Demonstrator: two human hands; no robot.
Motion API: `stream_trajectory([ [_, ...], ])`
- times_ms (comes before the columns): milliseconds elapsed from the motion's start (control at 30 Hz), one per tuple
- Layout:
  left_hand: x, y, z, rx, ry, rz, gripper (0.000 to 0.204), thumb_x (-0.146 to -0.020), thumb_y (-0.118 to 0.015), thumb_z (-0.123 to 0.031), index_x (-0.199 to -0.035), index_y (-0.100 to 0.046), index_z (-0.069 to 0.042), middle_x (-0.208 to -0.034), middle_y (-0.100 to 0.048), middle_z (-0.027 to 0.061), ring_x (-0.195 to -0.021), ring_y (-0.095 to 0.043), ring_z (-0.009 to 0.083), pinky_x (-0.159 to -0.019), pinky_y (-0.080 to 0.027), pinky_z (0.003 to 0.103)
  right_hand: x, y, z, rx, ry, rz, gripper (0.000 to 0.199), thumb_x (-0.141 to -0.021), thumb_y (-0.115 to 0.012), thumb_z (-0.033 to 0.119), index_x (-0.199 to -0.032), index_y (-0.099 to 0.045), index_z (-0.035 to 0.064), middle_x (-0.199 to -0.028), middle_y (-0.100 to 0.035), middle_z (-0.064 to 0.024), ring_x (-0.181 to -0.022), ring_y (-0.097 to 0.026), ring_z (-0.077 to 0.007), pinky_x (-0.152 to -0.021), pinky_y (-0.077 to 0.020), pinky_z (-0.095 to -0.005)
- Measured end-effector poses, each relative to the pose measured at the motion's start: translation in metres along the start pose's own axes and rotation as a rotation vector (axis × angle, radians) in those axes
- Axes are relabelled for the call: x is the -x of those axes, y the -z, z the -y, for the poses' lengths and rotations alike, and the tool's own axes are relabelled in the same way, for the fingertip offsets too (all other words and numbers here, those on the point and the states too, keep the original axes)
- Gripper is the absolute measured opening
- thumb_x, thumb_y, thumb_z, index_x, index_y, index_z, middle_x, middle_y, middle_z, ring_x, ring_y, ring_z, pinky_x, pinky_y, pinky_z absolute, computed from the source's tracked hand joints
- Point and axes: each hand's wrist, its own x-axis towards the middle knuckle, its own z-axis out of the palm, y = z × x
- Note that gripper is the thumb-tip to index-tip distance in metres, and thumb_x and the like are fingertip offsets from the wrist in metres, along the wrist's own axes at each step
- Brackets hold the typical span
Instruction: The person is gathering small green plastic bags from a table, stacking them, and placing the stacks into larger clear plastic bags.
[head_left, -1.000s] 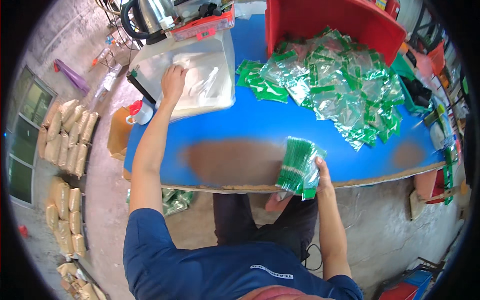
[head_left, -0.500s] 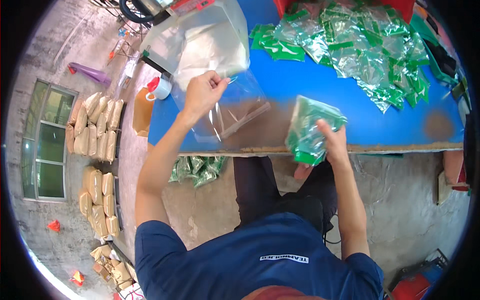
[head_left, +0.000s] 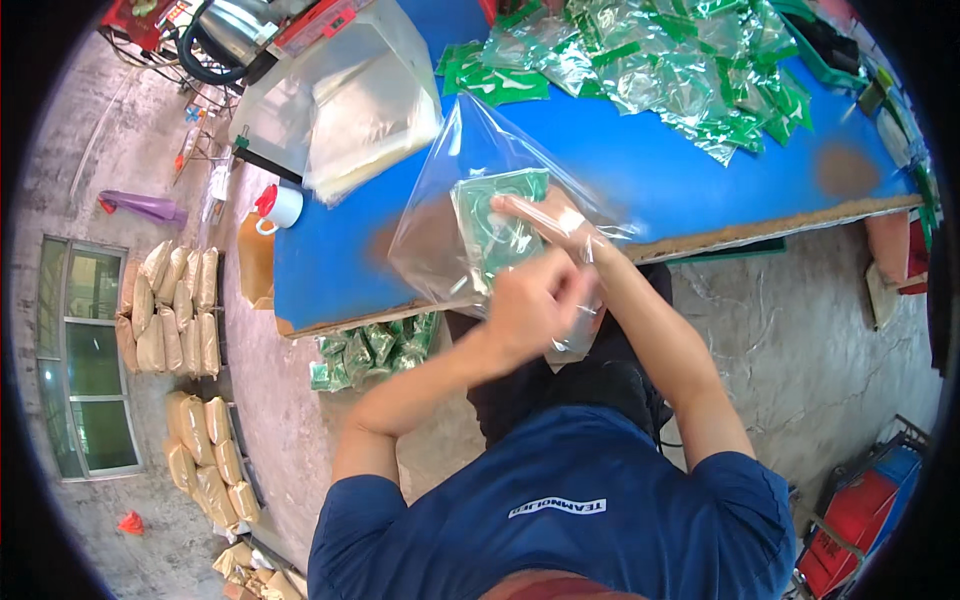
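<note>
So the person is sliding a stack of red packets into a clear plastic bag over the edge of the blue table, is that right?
Not quite: the stack of packets is green, not red. The head view shows the right hand pushing it into the clear plastic bag, whose mouth the left hand holds, over the edge of the blue table.

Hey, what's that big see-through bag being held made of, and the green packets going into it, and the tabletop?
The clear bag looks like thin glossy plastic film: transparent, creased, catching glare. The green packets inside it, gripped by the right hand, seem shiny plastic or foil-like wrap. The left hand holds the bag's mouth. The blue tabletop looks like painted board, probably wood, worn bare at patches and along the edge.
</note>
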Motion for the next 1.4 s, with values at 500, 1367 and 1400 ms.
stream_trajectory([
  [500,-0.18,0.068,0.026,-0.404,-0.059,0.95,0.027,-0.085,-0.068,-0.026,-0.092,-0.077,-0.001,-0.085,-0.074,0.0165,-0.077,-0.07,0.0285,-0.072,-0.054,0.04,0.023,-0.02,0.021,0.272,0.269,-0.04,0.084,-0.075,-0.084,0.026,-0.137,-0.04,-0.0094,-0.12,-0.061,-0.0158,-0.104,-0.063,-0.0195,-0.086,-0.0532,-0.0346],
  [1367,0.017,0.033,0.109,1.535,0.785,-0.34,0.081,-0.087,-0.065,-0.065,-0.138,-0.05,-0.003,-0.135,-0.06,0.0168,-0.123,-0.058,0.0292,-0.106,-0.047,0.046,-0.019,0.014,-0.012,0.321,-0.248,0.181,0.063,-0.094,-0.061,0.054,-0.129,-0.059,0.0017,-0.12,-0.066,-0.0115,-0.102,-0.067,-0.0174,-0.087,-0.0562,-0.0342],
  [1400,0.019,0.032,0.113,1.542,0.789,-0.327,0.081,-0.087,-0.065,-0.065,-0.138,-0.05,-0.003,-0.135,-0.06,0.0168,-0.123,-0.058,0.0292,-0.106,-0.047,0.046,-0.026,0.014,-0.015,0.32,-0.25,0.168,0.063,-0.094,-0.061,0.054,-0.129,-0.059,0.0017,-0.12,-0.066,-0.0115,-0.102,-0.067,-0.0174,-0.087,-0.0562,-0.0342],
])
